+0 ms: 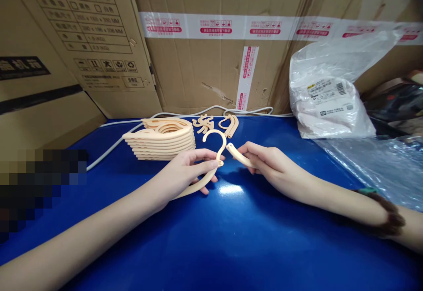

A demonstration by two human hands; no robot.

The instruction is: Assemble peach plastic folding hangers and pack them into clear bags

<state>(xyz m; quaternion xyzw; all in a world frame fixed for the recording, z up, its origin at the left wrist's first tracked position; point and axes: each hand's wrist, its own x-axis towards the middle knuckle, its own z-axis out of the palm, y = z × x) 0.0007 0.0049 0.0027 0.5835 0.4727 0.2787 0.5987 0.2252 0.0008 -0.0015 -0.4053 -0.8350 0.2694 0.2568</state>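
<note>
Closed around a cream plastic hanger piece (201, 186), my left hand (194, 167) pinches it near the base of its upright hook (220, 137). The curved arm of that piece runs down and left under my palm. My right hand (266, 161) grips a separate curved hanger arm (241, 156), its holed end pointing at the hook with a small gap between. Behind my left hand stands a stack of cream hangers (161, 143). Several loose hooks (204, 124) and a few loose hanger arms (233, 125) lie beyond my hands.
Large cardboard boxes (198, 66) wall off the back and left of the blue tabletop (205, 247). A white cable (115, 150) runs along the rear edge. On the right are a white plastic bag (327, 92) with labels and clear plastic film (380, 163).
</note>
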